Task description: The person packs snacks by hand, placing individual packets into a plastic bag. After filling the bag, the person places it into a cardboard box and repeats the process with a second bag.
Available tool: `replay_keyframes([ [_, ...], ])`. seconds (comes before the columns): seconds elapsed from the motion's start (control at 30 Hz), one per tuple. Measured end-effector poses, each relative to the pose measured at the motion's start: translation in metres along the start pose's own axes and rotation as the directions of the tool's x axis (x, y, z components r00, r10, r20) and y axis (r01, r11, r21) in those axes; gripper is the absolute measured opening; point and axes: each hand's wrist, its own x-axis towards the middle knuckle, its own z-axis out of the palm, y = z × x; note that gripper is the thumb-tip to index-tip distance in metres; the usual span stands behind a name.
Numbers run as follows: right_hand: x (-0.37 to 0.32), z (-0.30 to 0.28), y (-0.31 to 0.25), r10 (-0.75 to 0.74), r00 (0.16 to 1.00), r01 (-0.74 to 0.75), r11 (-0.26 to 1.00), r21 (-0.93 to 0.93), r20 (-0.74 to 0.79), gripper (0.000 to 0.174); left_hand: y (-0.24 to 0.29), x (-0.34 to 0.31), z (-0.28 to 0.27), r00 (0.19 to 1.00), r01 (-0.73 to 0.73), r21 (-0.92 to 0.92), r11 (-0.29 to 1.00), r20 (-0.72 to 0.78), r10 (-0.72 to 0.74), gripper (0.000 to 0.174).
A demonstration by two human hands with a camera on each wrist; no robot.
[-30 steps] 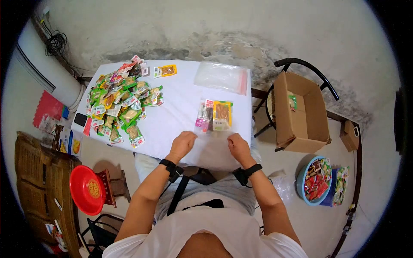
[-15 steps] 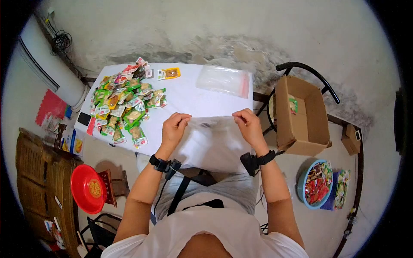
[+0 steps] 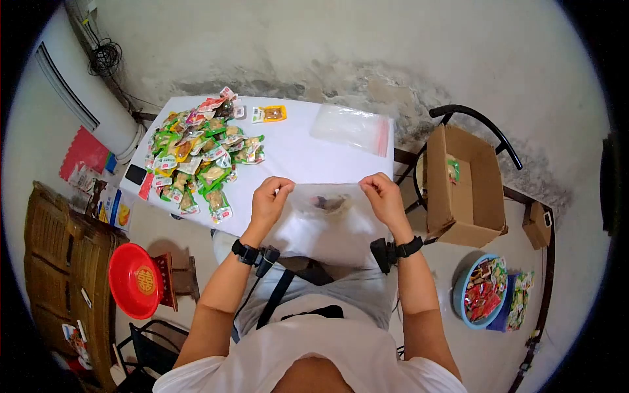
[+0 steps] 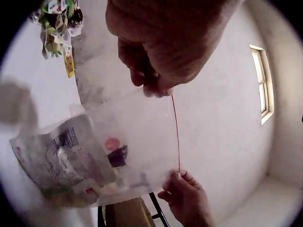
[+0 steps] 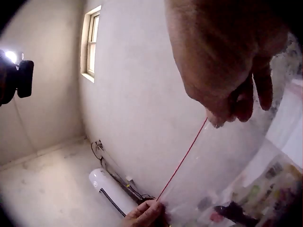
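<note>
A clear plastic zip bag [image 3: 318, 229] hangs between my two hands, its red-lined mouth pulled taut. My left hand [image 3: 267, 204] pinches one top corner and my right hand [image 3: 385, 202] pinches the other. Inside the bag, toward its bottom, lie snack packets [image 4: 64, 161], including a silvery one with small print seen in the left wrist view. From above, only a dark part of these contents shows through the film. In the right wrist view the red line [image 5: 182, 161] runs straight from one hand to the other.
A pile of snack packets [image 3: 196, 157] covers the left of the white table [image 3: 295, 144]; one yellow packet [image 3: 269, 114] lies apart. Flat clear bags [image 3: 350, 128] rest at the back right. A cardboard box [image 3: 466, 183] and a blue basin of packets [image 3: 464, 288] stand to the right.
The bag lay flat on the table at first, packets showing through it. Both hands have since lifted it by the corners, and it now hangs stretched between them.
</note>
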Motion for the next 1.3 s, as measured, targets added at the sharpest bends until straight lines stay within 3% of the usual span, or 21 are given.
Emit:
replay_keyframes([
  [0.07, -0.001, -0.001, -0.002, 0.005, 1.0, -0.004, 1.0, -0.015, 0.012, 0.006, -0.001, 0.0, 0.002, 0.999, -0.043, 0.008, 0.999, -0.026, 0.043, 0.009],
  [0.13, 0.003, -0.003, -0.005, -0.129, 0.992, 0.126, 0.951, -0.282, 0.008, 0.016, -0.003, 0.001, 0.004, 0.999, -0.047, 0.011, 0.999, -0.012, 0.047, 0.009],
  [0.17, 0.006, -0.001, -0.008, -0.131, 0.991, 0.128, 0.95, -0.283, 0.009, 0.016, -0.004, 0.001, 0.005, 0.999, -0.052, 0.015, 0.999, 0.002, 0.052, 0.008],
  [0.23, 0.012, 0.009, -0.021, -0.368, 0.926, 0.374, 0.86, -0.347, 0.085, 0.035, 0.004, 0.001, 0.007, 1.0, -0.018, -0.005, 1.0, -0.006, 0.018, 0.008],
  [0.33, 0.013, 0.044, -0.047, -0.336, 0.918, 0.396, 0.813, -0.427, 0.212, 0.058, 0.011, 0.001, 0.01, 1.0, 0.006, -0.009, 1.0, -0.011, -0.006, 0.008],
  [0.37, 0.016, 0.054, -0.052, -0.383, 0.9, 0.437, 0.803, -0.406, 0.21, 0.044, 0.012, 0.001, 0.01, 1.0, 0.002, 0.007, 1.0, -0.011, -0.001, 0.008],
  [0.4, 0.02, 0.06, -0.05, -0.385, 0.899, 0.438, 0.802, -0.405, 0.21, 0.044, 0.011, 0.002, 0.01, 1.0, 0.001, 0.008, 1.0, -0.013, -0.001, 0.008],
  [0.47, 0.029, 0.073, -0.041, -0.311, 0.89, 0.432, 0.808, -0.4, 0.333, 0.025, 0.009, 0.003, 0.007, 0.997, -0.07, 0.062, 0.996, -0.008, 0.07, 0.008],
  [0.5, 0.032, 0.073, -0.041, -0.319, 0.896, 0.425, 0.819, -0.385, 0.309, 0.01, 0.009, 0.003, 0.005, 0.998, -0.068, 0.065, 0.996, -0.012, 0.069, 0.008],
  [0.73, 0.048, 0.05, -0.034, -0.271, 0.897, 0.352, 0.916, -0.194, 0.348, 0.013, 0.022, 0.013, 0.008, 0.985, -0.173, 0.08, 0.982, 0.001, 0.173, 0.01],
  [0.8, 0.049, 0.051, -0.036, -0.368, 0.862, 0.452, 0.869, -0.202, 0.348, 0.013, 0.025, 0.015, 0.013, 0.984, -0.178, 0.058, 0.982, -0.018, 0.18, 0.012],
  [0.87, 0.049, 0.05, -0.036, -0.345, 0.87, 0.425, 0.887, -0.181, 0.353, 0.012, 0.019, 0.016, 0.014, 0.972, 0.01, 0.002, 1.0, 0.234, -0.01, 0.015],
  [0.93, 0.048, 0.043, -0.032, -0.317, 0.88, 0.393, 0.905, -0.164, 0.354, 0.012, 0.019, 0.015, 0.015, 0.976, 0.012, 0.006, 1.0, 0.216, -0.013, 0.014],
  [1.0, 0.045, 0.03, -0.025, -0.186, 0.916, 0.267, 0.944, -0.194, 0.355, 0.012, 0.016, 0.011, 0.014, 0.976, 0.113, -0.006, 0.994, 0.19, -0.11, 0.015],
  [1.1, 0.039, 0.008, -0.014, -0.098, 0.939, 0.16, 0.973, -0.166, 0.328, 0.013, 0.009, 0.009, 0.012, 0.982, 0.088, -0.033, 0.996, 0.17, -0.081, 0.016],
  [1.3, 0.025, -0.021, -0.006, -0.046, 0.955, 0.091, 0.986, -0.141, 0.293, 0.012, 0.02, 0.006, 0.011, 0.971, 0.109, 0.005, 0.994, 0.212, -0.108, 0.014],
])
